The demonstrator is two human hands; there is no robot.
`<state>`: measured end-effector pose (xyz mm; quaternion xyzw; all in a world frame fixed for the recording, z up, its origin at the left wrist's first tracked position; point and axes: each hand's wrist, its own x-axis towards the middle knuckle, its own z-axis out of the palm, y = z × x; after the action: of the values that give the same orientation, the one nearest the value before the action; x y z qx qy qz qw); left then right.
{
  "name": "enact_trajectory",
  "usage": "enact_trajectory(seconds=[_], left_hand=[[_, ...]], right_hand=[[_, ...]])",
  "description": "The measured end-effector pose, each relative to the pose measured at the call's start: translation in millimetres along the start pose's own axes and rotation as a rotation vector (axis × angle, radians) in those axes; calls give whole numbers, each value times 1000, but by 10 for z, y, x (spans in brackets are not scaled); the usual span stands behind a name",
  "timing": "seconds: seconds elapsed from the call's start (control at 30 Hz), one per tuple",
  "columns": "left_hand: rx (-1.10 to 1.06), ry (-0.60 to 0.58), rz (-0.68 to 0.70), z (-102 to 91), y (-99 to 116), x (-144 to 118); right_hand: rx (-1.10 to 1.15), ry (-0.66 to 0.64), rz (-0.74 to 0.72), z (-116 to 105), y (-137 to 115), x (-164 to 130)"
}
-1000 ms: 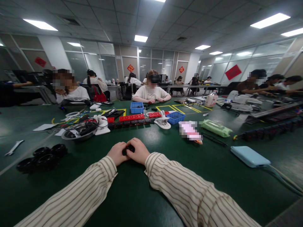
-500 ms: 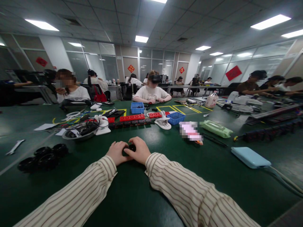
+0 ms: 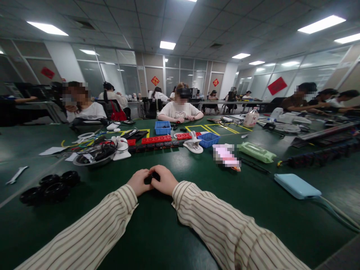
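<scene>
Black and small, the part sits between my 2 hands on the green table, straight in front of me. My left hand and my right hand are both curled around it, fingers closed on it from each side, and the knuckles almost meet. Only a little of it shows in the gap, so I cannot tell its exact shape.

I judge it as hard plastic or rubber, stiff and light, not fragile. The surface looks matt, so it should not slip much. Because it is so small, the best hold is with the fingertips on its 2 opposite sides, not with the whole palm.

Near my left arm lies a group of black round wheels, thick and ring-shaped with a dull sheen, maybe the same material. Farther left lies a flat silver wrench. On my right lies a pale blue power bank, smooth with rounded edges, and a cable goes out from it. The table cover is smooth and a little shiny. My sleeves are soft striped cloth.
</scene>
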<state>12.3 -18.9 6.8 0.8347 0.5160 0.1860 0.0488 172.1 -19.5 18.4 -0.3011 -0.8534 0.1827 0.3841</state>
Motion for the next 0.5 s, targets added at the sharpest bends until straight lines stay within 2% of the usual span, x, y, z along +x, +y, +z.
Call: enact_trajectory(seconds=[0.2,0.4,0.5], left_hand=[[-49,10,40,69,-108,-2],[55,30,-72,2,25,-37],[106,37,-103,-27,103,-42]], right_hand=[[52,-19,7,-24,-24,-16],[-60,84,48,-21,-24,-3],[-102,85,103,14,11,1]])
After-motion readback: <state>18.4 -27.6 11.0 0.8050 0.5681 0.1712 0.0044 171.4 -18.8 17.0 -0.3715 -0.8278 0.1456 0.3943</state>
